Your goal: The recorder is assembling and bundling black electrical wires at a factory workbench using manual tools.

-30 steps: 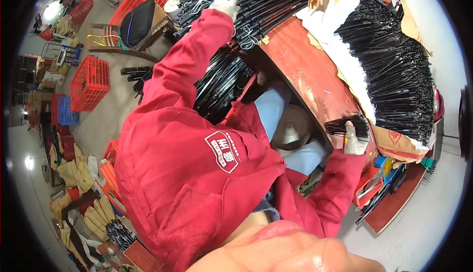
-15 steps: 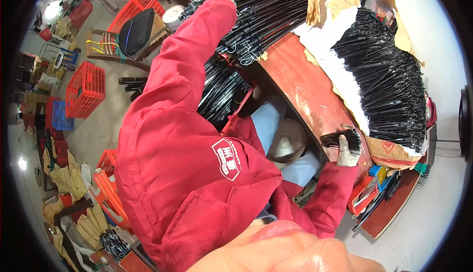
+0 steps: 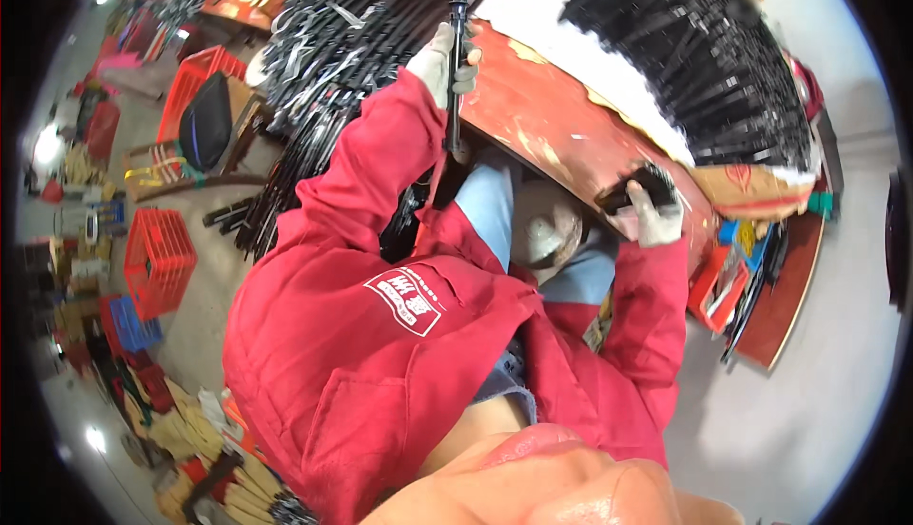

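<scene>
In a pale glove, my left hand [image 3: 435,62] is closed round a long black rod [image 3: 458,11] with a collar, like an umbrella shaft. The rod stands nearly lengthwise in view, over the left end of the red tabletop [image 3: 533,106]. My right hand [image 3: 656,221], also gloved, grips a bunch of thin black rods [image 3: 658,184] at the table's near edge, thumb on top. Beside my left hand lies a large heap of black rods [image 3: 323,59] with pale loops at their ends. A dense pile of thin black rods [image 3: 704,68] spreads on white wrapping at the right.
A metal bowl-like object [image 3: 547,240] sits between my knees under the table edge. Red crates [image 3: 160,263] and a blue crate [image 3: 133,323] stand on the floor at left. A black cushion [image 3: 204,124] rests on a wooden seat. A red bin [image 3: 715,287] is at the right.
My left hand has come back from the heap toward me with a single rod in it. My right hand stays at the table edge with its bunch. The whole view has shifted.
</scene>
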The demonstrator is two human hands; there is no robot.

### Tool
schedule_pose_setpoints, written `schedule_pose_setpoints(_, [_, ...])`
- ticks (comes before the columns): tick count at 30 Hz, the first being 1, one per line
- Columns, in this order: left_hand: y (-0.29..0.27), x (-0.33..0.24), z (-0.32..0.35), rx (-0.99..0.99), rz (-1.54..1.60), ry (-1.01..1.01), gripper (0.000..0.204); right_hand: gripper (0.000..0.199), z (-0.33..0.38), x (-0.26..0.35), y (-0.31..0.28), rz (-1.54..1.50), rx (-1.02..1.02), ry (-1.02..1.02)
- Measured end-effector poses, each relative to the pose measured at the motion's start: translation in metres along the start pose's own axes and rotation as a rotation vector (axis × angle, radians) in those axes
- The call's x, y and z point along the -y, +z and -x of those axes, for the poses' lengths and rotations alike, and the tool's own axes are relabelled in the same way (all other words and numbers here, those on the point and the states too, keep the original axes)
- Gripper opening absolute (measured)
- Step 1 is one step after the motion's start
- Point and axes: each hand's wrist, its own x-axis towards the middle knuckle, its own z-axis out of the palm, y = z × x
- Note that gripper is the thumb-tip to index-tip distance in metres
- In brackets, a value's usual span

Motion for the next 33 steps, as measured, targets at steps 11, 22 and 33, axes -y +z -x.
schedule_pose_setpoints(11, [0.07, 0.127, -0.061, 0.094, 0.019, 0.211, 0.048, 0.027, -0.009, 0.0, 0.0, -0.119, 0.044, -0.034])
schedule_pose_setpoints(22, [0.135, 0.163, -0.043, 0.35, -0.097, 0.068, 0.045, 0.024, -0.011, 0.004, 0.005, -0.201, -0.119, 0.068])
schedule_pose_setpoints(33, [0.124, 0.155, -0.047, 0.405, -0.276, 0.014, 0.047, 0.024, -0.003, 0.017, 0.011, -0.157, -0.107, 0.098])
